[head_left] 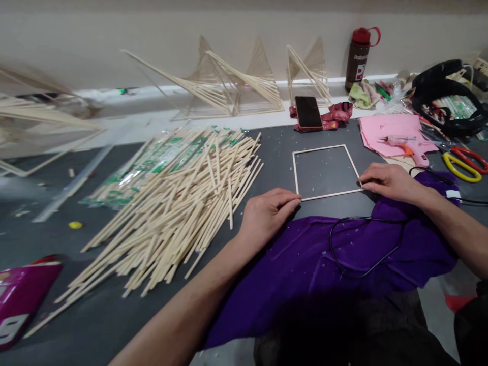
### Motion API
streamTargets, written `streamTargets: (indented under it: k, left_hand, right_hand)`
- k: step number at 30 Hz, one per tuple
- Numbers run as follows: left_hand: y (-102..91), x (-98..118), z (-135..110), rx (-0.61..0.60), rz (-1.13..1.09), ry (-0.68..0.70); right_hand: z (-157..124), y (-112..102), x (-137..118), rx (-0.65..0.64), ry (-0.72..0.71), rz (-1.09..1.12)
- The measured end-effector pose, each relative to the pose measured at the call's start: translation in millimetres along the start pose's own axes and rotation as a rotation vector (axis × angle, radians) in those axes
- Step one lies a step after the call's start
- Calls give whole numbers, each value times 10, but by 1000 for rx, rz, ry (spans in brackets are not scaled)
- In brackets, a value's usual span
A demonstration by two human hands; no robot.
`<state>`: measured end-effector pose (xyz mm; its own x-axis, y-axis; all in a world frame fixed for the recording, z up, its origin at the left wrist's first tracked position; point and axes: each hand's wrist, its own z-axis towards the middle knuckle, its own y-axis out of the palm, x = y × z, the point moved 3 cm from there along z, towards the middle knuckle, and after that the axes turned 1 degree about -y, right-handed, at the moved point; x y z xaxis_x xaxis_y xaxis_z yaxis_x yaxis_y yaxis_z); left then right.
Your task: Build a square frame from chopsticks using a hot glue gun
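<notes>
A square frame of thin wooden sticks (pixel 324 196) lies flat on the dark table. My left hand (pixel 271 209) is closed at its near left corner, thumb and fingers pressed together there. At the near right corner, my right hand (pixel 389 180) pinches the frame in the same way. To the left of my left hand spreads a large loose pile of wooden sticks (pixel 179 218). A purple cloth (pixel 305 264) lies along the table's front edge beneath my forearms, with a black cable (pixel 362 277) looped over it.
Beyond the frame lies a phone (pixel 308 112) on a red lanyard. A pink glue gun (pixel 407 146), scissors (pixel 463 165) and a bottle (pixel 357 61) are at right. Stick structures (pixel 244 84) stand against the wall. Plastic-wrapped sticks (pixel 145 162) lie behind the pile.
</notes>
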<state>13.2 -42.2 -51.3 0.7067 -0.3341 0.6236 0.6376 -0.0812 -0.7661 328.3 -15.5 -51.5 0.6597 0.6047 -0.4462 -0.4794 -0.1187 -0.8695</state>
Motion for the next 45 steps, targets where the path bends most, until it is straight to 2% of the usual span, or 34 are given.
streamTargets:
  k: [4, 7, 11, 15, 19, 27, 33, 45]
  left_hand:
    - [-96, -43, 24, 38, -44, -210]
    - [-134, -94, 28, 62, -42, -275]
    - [-71, -93, 11, 31, -56, -221]
    - [19, -34, 18, -14, 69, -84]
    - [39, -23, 34, -6, 153, 22]
    - [49, -89, 17, -14, 180, 60]
    - [82, -91, -17, 29, 244, 110]
    - [85, -44, -19, -13, 311, 176]
  right_hand:
    - [-10, -14, -3, 9, 4, -19]
    - [-17, -23, 3, 11, 21, -47]
    - [-21, -22, 21, 4, 26, -47]
    - [-25, -38, 20, 11, 17, -44]
    - [-24, -53, -7, -17, 2, -21]
    - [-1, -32, -4, -26, 22, 14]
    - [2, -15, 3, -34, 58, 19]
    - [-3, -12, 3, -45, 126, 38]
